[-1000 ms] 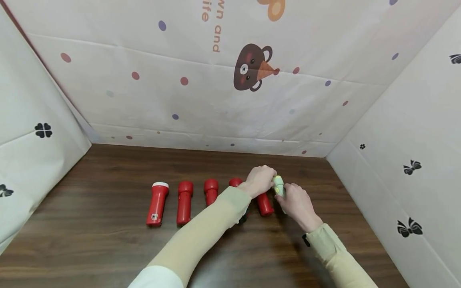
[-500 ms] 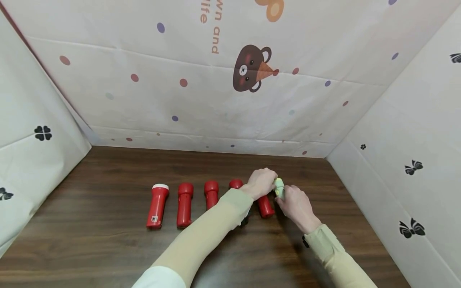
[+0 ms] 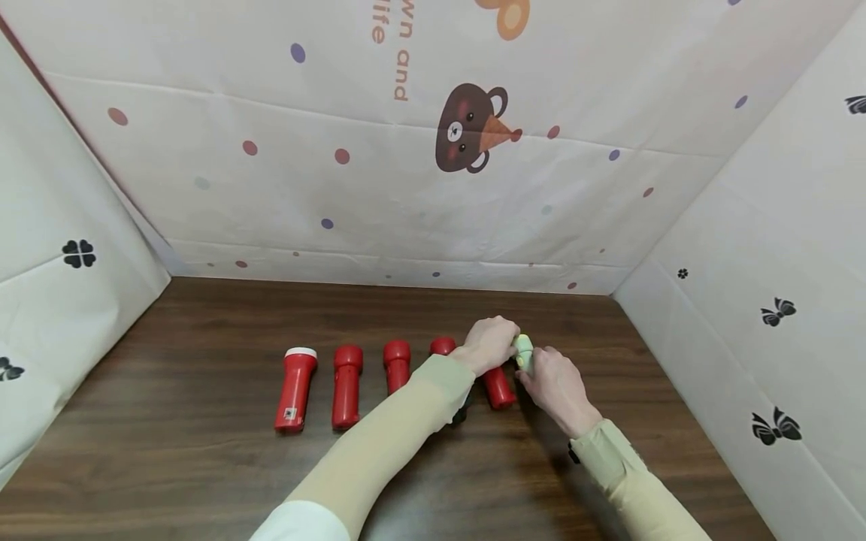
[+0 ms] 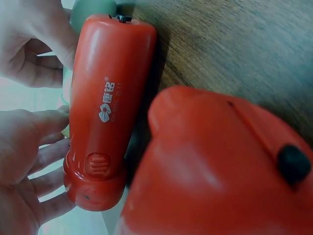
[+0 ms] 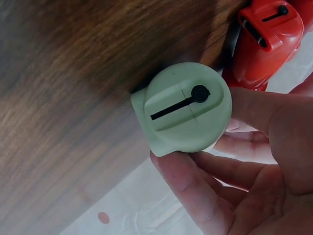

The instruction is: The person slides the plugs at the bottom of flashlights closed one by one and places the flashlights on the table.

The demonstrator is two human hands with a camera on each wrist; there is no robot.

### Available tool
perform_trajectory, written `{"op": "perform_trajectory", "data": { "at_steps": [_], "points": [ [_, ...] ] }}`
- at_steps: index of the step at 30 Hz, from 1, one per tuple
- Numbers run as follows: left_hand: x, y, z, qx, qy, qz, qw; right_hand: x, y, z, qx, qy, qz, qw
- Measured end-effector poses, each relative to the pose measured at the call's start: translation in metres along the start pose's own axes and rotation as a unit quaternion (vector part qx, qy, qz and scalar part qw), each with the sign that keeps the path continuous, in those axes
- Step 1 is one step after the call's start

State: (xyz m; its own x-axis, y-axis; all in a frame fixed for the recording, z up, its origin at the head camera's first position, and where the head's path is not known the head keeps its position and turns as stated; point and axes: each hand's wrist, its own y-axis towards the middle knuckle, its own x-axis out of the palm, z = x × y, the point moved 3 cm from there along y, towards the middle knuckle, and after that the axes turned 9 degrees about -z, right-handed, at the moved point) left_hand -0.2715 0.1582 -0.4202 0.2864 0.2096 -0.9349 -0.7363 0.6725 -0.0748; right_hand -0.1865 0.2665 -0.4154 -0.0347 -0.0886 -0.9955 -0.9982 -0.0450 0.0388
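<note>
A pale green flashlight lies at the right end of a row of flashlights. My right hand grips its body, and the right wrist view shows its round end cap with a black slot and knob between thumb and fingers. At the yellow-tipped head, my left hand holds the flashlight with its fingertips. In the left wrist view a red flashlight with white lettering covers part of both hands and most of the green body. Another red flashlight is blurred close to that camera.
Further left on the dark wooden table lie a white-rimmed red flashlight, an all-red flashlight and others partly hidden under my left arm. White printed sheets rise behind the table and at both sides.
Both hands stay at the green flashlight, nearly still; its yellow switch sits slightly lower than a second ago. The head view has shifted a little.
</note>
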Motion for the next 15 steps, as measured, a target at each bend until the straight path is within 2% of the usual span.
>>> {"op": "perform_trajectory", "data": {
  "at_steps": [9,15],
  "points": [
    [-0.0045,-0.0051,-0.0014,0.012,-0.008,-0.010,0.9998,0.0004,-0.0033,0.0019,-0.003,0.008,0.018,0.9998],
    [-0.0087,-0.0098,-0.0020,0.012,-0.005,-0.005,0.9999,-0.0023,-0.0043,0.0069,0.010,0.036,0.003,0.9993]
  ]
}}
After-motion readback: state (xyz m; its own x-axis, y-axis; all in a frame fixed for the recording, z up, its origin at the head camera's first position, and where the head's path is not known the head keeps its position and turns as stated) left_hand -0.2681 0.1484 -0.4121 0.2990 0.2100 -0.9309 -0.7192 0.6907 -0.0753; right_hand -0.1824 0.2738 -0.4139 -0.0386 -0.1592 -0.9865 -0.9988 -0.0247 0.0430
